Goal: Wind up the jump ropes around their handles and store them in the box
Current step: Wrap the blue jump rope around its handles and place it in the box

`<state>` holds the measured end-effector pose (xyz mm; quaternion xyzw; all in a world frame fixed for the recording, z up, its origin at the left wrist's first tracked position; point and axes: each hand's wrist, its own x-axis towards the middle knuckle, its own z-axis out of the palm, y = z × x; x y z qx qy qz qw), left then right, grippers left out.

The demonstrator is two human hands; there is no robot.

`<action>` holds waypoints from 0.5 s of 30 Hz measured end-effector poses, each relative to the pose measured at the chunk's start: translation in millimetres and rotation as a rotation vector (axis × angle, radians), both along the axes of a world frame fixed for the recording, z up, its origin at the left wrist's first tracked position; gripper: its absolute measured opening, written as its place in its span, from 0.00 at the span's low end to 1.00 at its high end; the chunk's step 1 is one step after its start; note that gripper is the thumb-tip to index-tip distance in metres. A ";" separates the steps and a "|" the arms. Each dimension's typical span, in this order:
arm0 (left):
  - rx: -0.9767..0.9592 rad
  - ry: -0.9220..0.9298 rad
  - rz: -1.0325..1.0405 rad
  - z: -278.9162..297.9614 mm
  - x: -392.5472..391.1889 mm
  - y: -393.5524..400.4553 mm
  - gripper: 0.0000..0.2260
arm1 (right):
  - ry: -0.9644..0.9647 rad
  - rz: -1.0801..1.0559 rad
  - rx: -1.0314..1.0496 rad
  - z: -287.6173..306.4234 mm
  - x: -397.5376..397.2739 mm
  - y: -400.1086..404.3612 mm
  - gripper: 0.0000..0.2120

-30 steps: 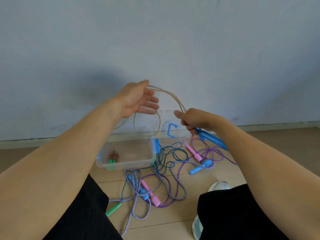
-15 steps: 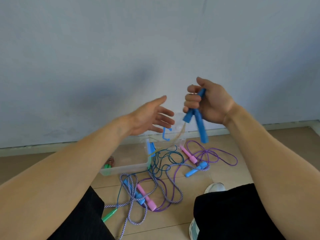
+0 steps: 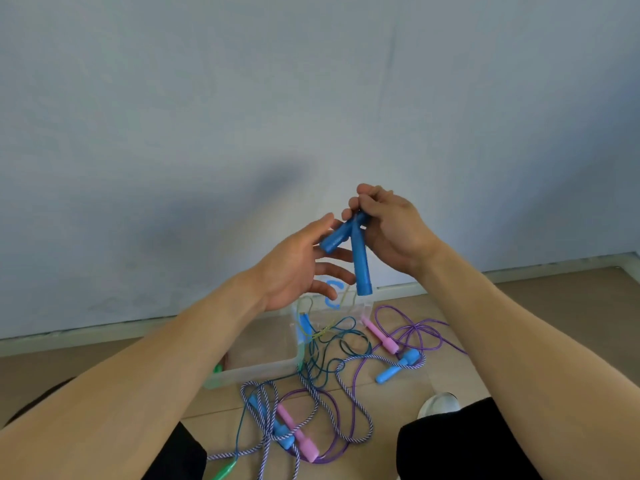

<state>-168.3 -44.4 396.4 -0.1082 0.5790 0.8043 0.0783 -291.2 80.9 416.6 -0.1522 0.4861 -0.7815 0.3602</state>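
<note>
The right hand (image 3: 388, 230) grips two blue handles (image 3: 358, 258) at their top ends (they spread apart below). The left hand (image 3: 298, 268) is relaxed, fingers straight, touching one handle, above the box (image 3: 263, 370) on the floor.

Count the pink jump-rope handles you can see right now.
2. One pink plastic handle lies on the floor right of the clear plastic box, by the purple cord. The other pink handle lies nearer the person, in the striped-rope tangle. More may be hidden behind the arms.

A white shoe (image 3: 439, 404) rests on the tan floor (image 3: 519, 306).
</note>
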 end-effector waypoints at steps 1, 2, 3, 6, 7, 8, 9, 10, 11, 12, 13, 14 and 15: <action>-0.069 -0.003 -0.010 -0.8 0.5 0.2 0.23 | 0.030 -0.031 0.028 -1.5 1.7 -1.5 0.06; -0.132 -0.008 -0.019 -1.6 1.1 2.2 0.24 | 0.058 -0.075 0.054 -3.3 3.1 -3.2 0.06; -0.183 -0.016 -0.023 -2.5 1.8 5.7 0.25 | 0.095 -0.124 0.084 -4.9 4.2 -4.5 0.06; -0.199 -0.093 0.004 -11.1 5.1 19.2 0.32 | 0.269 -0.246 0.184 -8.2 5.2 -8.0 0.06; -0.154 -0.140 0.009 -14.0 6.4 22.8 0.32 | 0.314 -0.273 0.204 -8.2 5.4 -8.8 0.06; -0.111 -0.177 -0.001 -16.5 7.0 25.9 0.31 | 0.347 -0.292 0.218 -7.5 5.6 -9.8 0.06; -0.082 -0.195 -0.024 -18.2 7.2 28.9 0.27 | 0.376 -0.306 0.229 -6.5 5.8 -10.1 0.06; -0.065 -0.196 -0.052 -18.8 7.1 31.9 0.23 | 0.404 -0.314 0.241 -5.5 6.2 -10.4 0.05; -0.041 -0.186 -0.068 -19.5 6.3 34.3 0.19 | 0.433 -0.317 0.255 -5.1 6.5 -10.2 0.05; -0.014 -0.172 -0.062 -20.6 4.6 35.9 0.15 | 0.459 -0.316 0.271 -5.2 6.8 -10.1 0.05; -0.003 -0.163 -0.033 -20.9 3.1 36.6 0.12 | 0.483 -0.312 0.291 -6.3 6.3 -9.9 0.05; -0.019 -0.158 0.010 -20.3 2.0 36.3 0.10 | 0.507 -0.307 0.322 -7.8 5.2 -9.7 0.05; -0.082 -0.148 0.059 -19.2 1.2 34.8 0.10 | 0.529 -0.303 0.369 -9.8 3.1 -9.6 0.04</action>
